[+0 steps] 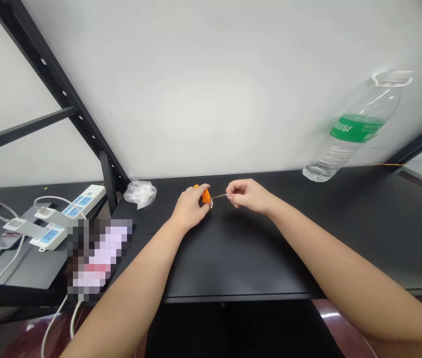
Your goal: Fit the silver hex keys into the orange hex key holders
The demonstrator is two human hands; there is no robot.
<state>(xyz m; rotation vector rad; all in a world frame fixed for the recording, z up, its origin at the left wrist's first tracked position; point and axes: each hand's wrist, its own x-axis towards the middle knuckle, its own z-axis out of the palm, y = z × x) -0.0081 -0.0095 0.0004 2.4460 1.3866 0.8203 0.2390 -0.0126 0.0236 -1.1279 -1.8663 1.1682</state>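
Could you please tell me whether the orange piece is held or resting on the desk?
Held: the left hand closes around the orange piece.

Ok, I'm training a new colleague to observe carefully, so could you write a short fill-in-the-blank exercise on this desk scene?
1. The right hand pinches a thin metal rod that reaches a small orange object held in the ____ hand.
2. The clear plastic bottle on the black tabletop has a ____ label.
3. The white power strips have ____ panels.

Missing words: left; green; blue.
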